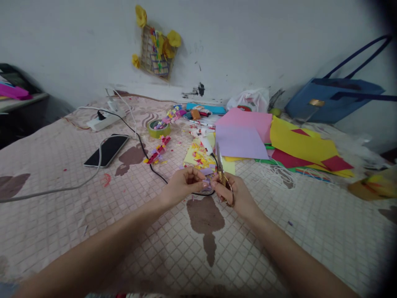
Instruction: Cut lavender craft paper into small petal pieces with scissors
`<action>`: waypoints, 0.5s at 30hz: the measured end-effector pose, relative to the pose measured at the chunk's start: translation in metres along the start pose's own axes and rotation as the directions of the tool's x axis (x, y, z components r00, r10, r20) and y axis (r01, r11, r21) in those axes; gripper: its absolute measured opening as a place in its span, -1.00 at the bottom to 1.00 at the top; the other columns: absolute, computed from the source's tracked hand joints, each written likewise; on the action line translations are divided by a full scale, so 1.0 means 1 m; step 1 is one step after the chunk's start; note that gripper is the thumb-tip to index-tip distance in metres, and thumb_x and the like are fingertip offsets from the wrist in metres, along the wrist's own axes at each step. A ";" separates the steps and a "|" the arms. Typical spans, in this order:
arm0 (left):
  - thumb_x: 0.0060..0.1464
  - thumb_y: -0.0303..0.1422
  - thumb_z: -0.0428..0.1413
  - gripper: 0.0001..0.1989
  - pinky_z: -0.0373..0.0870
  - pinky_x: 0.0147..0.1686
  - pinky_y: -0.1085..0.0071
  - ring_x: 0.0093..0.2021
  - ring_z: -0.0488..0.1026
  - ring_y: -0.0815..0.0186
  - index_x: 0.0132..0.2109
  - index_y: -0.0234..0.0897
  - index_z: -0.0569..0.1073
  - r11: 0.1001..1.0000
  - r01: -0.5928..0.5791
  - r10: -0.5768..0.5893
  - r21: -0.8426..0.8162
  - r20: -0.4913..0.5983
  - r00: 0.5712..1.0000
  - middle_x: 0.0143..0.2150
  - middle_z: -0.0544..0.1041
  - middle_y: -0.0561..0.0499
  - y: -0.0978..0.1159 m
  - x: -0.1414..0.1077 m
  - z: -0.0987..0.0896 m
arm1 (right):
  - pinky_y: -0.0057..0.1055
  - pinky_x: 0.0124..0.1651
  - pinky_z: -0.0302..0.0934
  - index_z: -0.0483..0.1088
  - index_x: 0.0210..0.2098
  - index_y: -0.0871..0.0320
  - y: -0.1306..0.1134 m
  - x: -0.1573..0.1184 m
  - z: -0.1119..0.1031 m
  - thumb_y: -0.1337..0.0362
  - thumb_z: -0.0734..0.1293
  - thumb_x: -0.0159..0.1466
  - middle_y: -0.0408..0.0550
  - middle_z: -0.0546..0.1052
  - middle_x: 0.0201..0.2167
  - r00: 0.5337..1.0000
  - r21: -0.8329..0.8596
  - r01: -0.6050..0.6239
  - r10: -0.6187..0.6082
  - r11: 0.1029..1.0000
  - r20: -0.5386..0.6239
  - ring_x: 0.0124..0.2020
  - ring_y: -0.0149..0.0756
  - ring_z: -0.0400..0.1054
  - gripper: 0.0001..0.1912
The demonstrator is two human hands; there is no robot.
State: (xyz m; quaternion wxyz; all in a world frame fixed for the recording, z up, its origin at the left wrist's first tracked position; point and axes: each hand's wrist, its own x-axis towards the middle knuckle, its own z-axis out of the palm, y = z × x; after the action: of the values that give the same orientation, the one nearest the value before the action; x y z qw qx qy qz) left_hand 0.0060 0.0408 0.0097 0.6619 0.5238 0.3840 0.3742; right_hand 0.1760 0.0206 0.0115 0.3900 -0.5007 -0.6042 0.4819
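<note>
Near the middle of the table, my left hand (182,185) is closed in a pinch on a small purple piece (206,182). My right hand (232,192) is closed around the gold handles of a pair of scissors (221,165), whose blades point up and away from me. The fingertips of both hands are close together at the purple piece, and its exact shape is too small to tell. Just beyond them lie yellow and pink paper scraps (201,156) on a pale yellow sheet, beside a white glue gun (206,145).
Purple paper (238,140), pink paper (248,122) and yellow paper (302,140) lie behind on the right, near white string (281,176). A phone (107,151), cables, a power strip (104,121) and a tape roll (159,130) are left. A blue bag (335,99) stands back right.
</note>
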 end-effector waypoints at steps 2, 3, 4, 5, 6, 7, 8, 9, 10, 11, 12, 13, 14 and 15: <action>-0.18 -0.34 0.25 -0.75 0.26 -0.44 0.54 -0.47 0.35 0.50 -0.35 -0.39 0.39 1.000 0.022 -0.022 0.015 0.030 0.999 -0.45 0.45 0.07 0.001 -0.001 0.001 | -0.52 -0.65 -0.09 0.31 -0.47 0.17 0.001 0.000 0.001 0.15 0.27 0.13 -0.27 0.22 -0.72 1.000 0.023 0.001 -0.001 1.000 -0.019 -0.70 -0.50 0.05 -0.80; -0.17 -0.33 0.25 -0.76 0.24 -0.47 0.55 -0.50 0.34 0.51 -0.36 -0.40 0.40 0.999 0.035 -0.037 0.030 0.052 0.998 -0.48 0.44 0.07 0.001 -0.001 0.002 | -0.52 -0.65 -0.09 0.30 -0.47 0.17 0.002 -0.001 0.001 0.16 0.27 0.14 -0.27 0.22 -0.71 1.000 0.034 0.001 0.000 0.999 -0.027 -0.70 -0.50 0.06 -0.81; -0.16 -0.32 0.24 -0.77 0.22 -0.51 0.56 -0.53 0.32 0.51 -0.38 -0.40 0.41 0.998 0.051 -0.054 0.047 0.070 0.996 -0.51 0.44 0.07 0.002 -0.002 0.002 | -0.52 -0.65 -0.08 0.30 -0.46 0.16 0.002 -0.001 0.002 0.16 0.27 0.14 -0.27 0.22 -0.71 0.999 0.044 -0.001 0.003 0.999 -0.032 -0.70 -0.50 0.06 -0.81; -0.15 -0.31 0.23 -0.77 0.21 -0.54 0.56 -0.56 0.31 0.51 -0.40 -0.41 0.42 0.996 0.065 -0.070 0.063 0.083 0.994 -0.53 0.44 0.07 0.001 -0.002 0.003 | -0.52 -0.65 -0.08 0.30 -0.46 0.16 0.002 -0.001 0.002 0.16 0.27 0.13 -0.27 0.22 -0.70 0.999 0.049 -0.006 0.007 0.999 -0.034 -0.70 -0.50 0.06 -0.82; -0.14 -0.29 0.22 -0.77 0.20 -0.56 0.56 -0.57 0.31 0.51 -0.41 -0.41 0.43 0.995 0.075 -0.082 0.071 0.089 0.993 -0.56 0.44 0.06 0.001 -0.002 0.003 | -0.52 -0.65 -0.08 0.30 -0.47 0.16 0.001 -0.002 0.003 0.16 0.28 0.13 -0.27 0.23 -0.69 0.999 0.051 -0.009 0.011 0.999 -0.034 -0.69 -0.50 0.06 -0.81; -0.13 -0.28 0.22 -0.77 0.21 -0.56 0.56 -0.57 0.32 0.50 -0.43 -0.41 0.43 0.994 0.083 -0.090 0.069 0.092 0.992 -0.56 0.45 0.05 0.000 -0.002 0.003 | -0.52 -0.65 -0.08 0.30 -0.47 0.16 0.001 -0.002 0.004 0.15 0.28 0.12 -0.27 0.24 -0.68 0.999 0.052 -0.014 0.016 0.999 -0.032 -0.69 -0.50 0.06 -0.81; -0.13 -0.27 0.21 -0.76 0.23 -0.55 0.56 -0.56 0.34 0.50 -0.43 -0.41 0.44 0.994 0.091 -0.096 0.057 0.091 0.991 -0.54 0.47 0.03 0.000 -0.002 0.003 | -0.52 -0.65 -0.08 0.30 -0.48 0.16 0.000 -0.002 0.005 0.15 0.29 0.12 -0.26 0.24 -0.68 0.999 0.050 -0.022 0.023 0.999 -0.031 -0.70 -0.50 0.06 -0.80; -0.13 -0.27 0.22 -0.76 0.25 -0.53 0.55 -0.55 0.36 0.49 -0.43 -0.41 0.45 0.994 0.101 -0.104 0.042 0.087 0.991 -0.52 0.49 0.01 -0.001 -0.002 0.002 | -0.52 -0.65 -0.08 0.30 -0.47 0.16 0.000 -0.003 0.005 0.14 0.29 0.12 -0.27 0.24 -0.69 0.999 0.050 -0.029 0.030 0.998 -0.028 -0.70 -0.50 0.06 -0.80; -0.14 -0.27 0.22 -0.75 0.26 -0.52 0.55 -0.54 0.37 0.48 -0.43 -0.42 0.45 0.993 0.112 -0.113 0.026 0.087 0.990 -0.49 0.50 0.00 -0.002 -0.002 0.002 | -0.51 -0.65 -0.08 0.31 -0.46 0.16 -0.001 -0.003 0.005 0.14 0.29 0.12 -0.27 0.23 -0.70 0.999 0.058 -0.031 0.033 0.998 -0.027 -0.70 -0.50 0.06 -0.80; -0.15 -0.27 0.22 -0.75 0.28 -0.51 0.55 -0.53 0.38 0.48 -0.43 -0.41 0.45 0.992 0.124 -0.125 0.010 0.090 0.988 -0.48 0.52 -0.01 -0.003 -0.002 0.001 | -0.51 -0.65 -0.08 0.31 -0.46 0.16 -0.001 -0.003 0.005 0.13 0.28 0.13 -0.27 0.23 -0.71 0.999 0.076 -0.031 0.033 0.997 -0.025 -0.71 -0.50 0.07 -0.79; -0.15 -0.27 0.22 -0.75 0.28 -0.51 0.55 -0.53 0.39 0.48 -0.43 -0.41 0.45 0.990 0.141 -0.140 -0.003 0.097 0.985 -0.46 0.52 -0.02 -0.003 -0.002 0.001 | -0.50 -0.65 -0.07 0.30 -0.47 0.16 -0.001 -0.003 0.005 0.13 0.27 0.14 -0.27 0.23 -0.71 0.999 0.101 -0.033 0.035 0.994 -0.020 -0.71 -0.49 0.07 -0.78; -0.15 -0.27 0.23 -0.76 0.29 -0.50 0.55 -0.53 0.39 0.48 -0.43 -0.41 0.45 0.987 0.157 -0.155 -0.013 0.104 0.982 -0.46 0.53 -0.02 -0.004 -0.001 0.000 | -0.50 -0.64 -0.07 0.29 -0.50 0.15 -0.001 -0.003 0.005 0.12 0.27 0.15 -0.27 0.23 -0.72 0.999 0.129 -0.034 0.037 0.991 -0.015 -0.70 -0.49 0.08 -0.77; -0.14 -0.27 0.22 -0.76 0.29 -0.49 0.55 -0.53 0.40 0.48 -0.43 -0.41 0.45 0.985 0.170 -0.167 -0.022 0.111 0.980 -0.45 0.53 -0.02 -0.004 -0.001 0.000 | -0.49 -0.63 -0.06 0.27 -0.54 0.15 -0.001 -0.003 0.005 0.12 0.26 0.16 -0.26 0.23 -0.71 0.999 0.156 -0.036 0.038 0.987 -0.009 -0.70 -0.49 0.08 -0.75; -0.14 -0.27 0.22 -0.76 0.30 -0.48 0.54 -0.52 0.40 0.48 -0.44 -0.40 0.46 0.983 0.181 -0.176 -0.031 0.117 0.978 -0.45 0.54 -0.02 -0.004 -0.001 0.000 | -0.49 -0.63 -0.06 0.24 -0.57 0.15 -0.001 -0.003 0.005 0.12 0.26 0.17 -0.26 0.24 -0.71 0.999 0.179 -0.039 0.040 0.983 -0.002 -0.69 -0.49 0.08 -0.72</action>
State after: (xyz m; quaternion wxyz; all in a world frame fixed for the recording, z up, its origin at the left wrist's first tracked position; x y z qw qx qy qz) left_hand 0.0054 0.0392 0.0062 0.7243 0.4938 0.3833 0.2910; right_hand 0.1721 0.0164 0.0118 0.4254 -0.4768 -0.5474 0.5404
